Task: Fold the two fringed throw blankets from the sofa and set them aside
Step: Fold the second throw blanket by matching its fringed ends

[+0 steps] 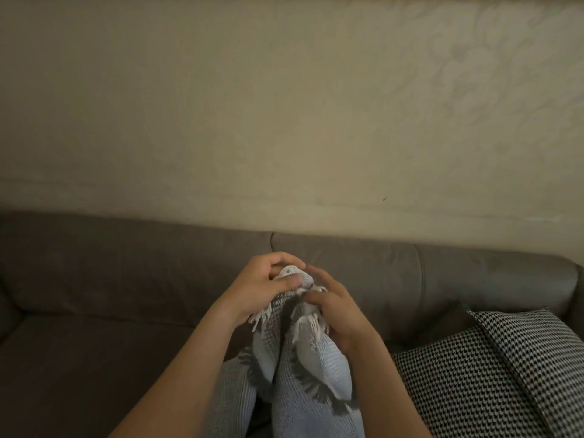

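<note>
A light grey woven throw blanket (309, 368) with white and dark grey fringes hangs in front of me, raised above the sofa seat. My left hand (262, 286) pinches one fringed corner at the top, thumb over the cloth. Close beside it, my right hand (335, 308) grips the other bunched fringed edge. The two hands nearly touch, holding the corners together. The blanket's lower part drops out of view at the bottom. I see only this one blanket.
The brown-grey sofa (126, 279) spans the view, with its backrest against a beige wall (284, 105). A black-and-white houndstooth cushion (493, 374) lies on the seat at the right, close to my right forearm.
</note>
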Action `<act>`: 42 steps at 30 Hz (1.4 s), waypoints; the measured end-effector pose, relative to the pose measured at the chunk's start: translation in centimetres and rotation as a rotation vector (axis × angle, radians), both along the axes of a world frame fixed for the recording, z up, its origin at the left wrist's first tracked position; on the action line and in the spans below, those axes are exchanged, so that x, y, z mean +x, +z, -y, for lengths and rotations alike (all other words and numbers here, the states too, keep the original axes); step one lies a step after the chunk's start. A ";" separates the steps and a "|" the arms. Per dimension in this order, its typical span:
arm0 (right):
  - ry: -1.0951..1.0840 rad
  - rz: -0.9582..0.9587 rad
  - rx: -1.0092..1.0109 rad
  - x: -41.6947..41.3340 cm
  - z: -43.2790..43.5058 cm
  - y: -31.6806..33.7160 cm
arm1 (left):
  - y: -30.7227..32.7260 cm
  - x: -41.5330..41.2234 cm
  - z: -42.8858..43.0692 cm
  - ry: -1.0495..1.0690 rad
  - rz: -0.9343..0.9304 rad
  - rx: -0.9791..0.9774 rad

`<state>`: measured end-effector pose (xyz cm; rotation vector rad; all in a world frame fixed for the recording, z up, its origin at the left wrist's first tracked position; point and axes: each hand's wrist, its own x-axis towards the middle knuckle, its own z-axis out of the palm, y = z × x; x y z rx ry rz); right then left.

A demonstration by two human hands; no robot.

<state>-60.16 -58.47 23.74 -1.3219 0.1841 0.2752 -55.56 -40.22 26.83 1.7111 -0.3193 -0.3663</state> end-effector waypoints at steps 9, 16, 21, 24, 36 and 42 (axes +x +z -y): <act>-0.266 -0.009 -0.171 -0.2 0.2 0.7 | -0.3 0.2 -0.7 0.059 0.111 0.320; -0.367 -0.044 -0.093 -0.3 0.9 0.7 | -1.2 0.4 -1.1 0.058 -0.086 0.044; -0.402 -0.023 0.035 -0.4 0.8 0.6 | -1.9 -0.1 0.4 0.183 -0.186 -0.153; -0.432 0.012 0.106 -0.5 1.2 0.2 | -2.4 -0.1 1.0 0.269 -0.265 -0.214; -0.037 0.262 -0.346 -2.7 1.7 4.3 | -3.3 -0.9 1.2 0.329 -0.278 -0.229; -0.103 0.384 -0.649 -2.2 1.3 3.6 | -3.0 -1.2 1.0 0.333 -0.374 -0.311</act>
